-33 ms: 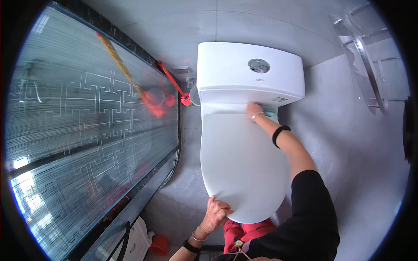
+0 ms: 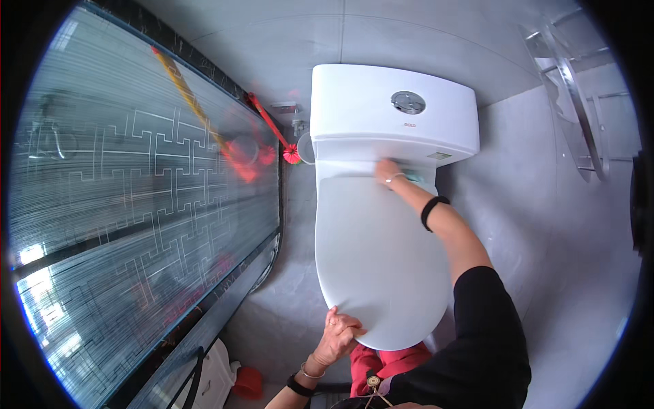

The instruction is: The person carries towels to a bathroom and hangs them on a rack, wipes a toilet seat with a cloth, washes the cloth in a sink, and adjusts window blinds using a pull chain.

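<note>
Half curled, left hand (image 2: 338, 334) touches lid (image 2: 381, 252); blurred right hand (image 2: 387, 170) perhaps holds cloth (image 2: 414, 176).

On its front, the tank (image 2: 357, 102) bears a short line of small red lettering (image 2: 409, 125), at 6 o'clock from the oval button (image 2: 408, 102). Between 4 and 5 o'clock from that lettering, near the tank's lower edge, sits a small rectangular label (image 2: 439, 156); any print on it is too small to read.
</note>
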A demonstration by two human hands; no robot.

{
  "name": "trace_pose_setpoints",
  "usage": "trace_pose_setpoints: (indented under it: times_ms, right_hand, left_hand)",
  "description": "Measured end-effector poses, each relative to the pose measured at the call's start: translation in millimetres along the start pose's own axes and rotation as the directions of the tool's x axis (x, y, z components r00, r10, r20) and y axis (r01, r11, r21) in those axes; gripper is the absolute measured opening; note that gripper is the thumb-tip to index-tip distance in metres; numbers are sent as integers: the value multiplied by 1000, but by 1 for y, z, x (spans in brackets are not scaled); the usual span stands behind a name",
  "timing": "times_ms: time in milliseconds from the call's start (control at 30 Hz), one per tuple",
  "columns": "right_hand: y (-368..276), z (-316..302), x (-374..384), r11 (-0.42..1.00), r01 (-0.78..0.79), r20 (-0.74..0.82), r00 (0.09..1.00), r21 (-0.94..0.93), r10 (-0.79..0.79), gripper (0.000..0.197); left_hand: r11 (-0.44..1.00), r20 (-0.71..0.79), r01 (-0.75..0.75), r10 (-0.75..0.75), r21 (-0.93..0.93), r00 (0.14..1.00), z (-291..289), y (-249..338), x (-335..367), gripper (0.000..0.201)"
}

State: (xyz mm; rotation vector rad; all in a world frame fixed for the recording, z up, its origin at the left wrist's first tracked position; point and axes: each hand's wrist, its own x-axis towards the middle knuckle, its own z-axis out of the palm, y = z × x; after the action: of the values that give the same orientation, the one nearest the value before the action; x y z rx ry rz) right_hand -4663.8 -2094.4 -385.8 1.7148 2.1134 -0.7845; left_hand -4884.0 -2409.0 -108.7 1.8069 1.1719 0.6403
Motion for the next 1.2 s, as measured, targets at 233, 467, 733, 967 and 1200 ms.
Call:
trace_pose_setpoints:
  times_ms: [233, 467, 733, 967, 1200]
  right_hand:
    - [-160, -54, 13, 725, 555, -276, 832, 407, -482, 19]
    - [-176, -224, -75, 505, 858, -768, 263, -89, -583, 20]
    - [-46, -280, -62, 819, 396, -633, 520, -416, -573, 18]
    - [141, -237, -139, 990, -141, -729, 679, -5, 93, 28]
    - [163, -97, -208, 689, -221, -156, 884, 691, 440, 27]
  left_hand:
    - [999, -6, 13, -13, -30, 1000, -8, 8, 12, 41]
    - [998, -144, 2, 6, 61, 990, -34, 37, 41, 39]
    - [982, -402, 129, -63, 138, 913, -67, 71, 146, 54]
    - [980, -484, 132, -43, 151, 874, -81, 78, 205, 57]
    - [926, -520, 85, 128, 367, 844, -100, 58, 282, 49]
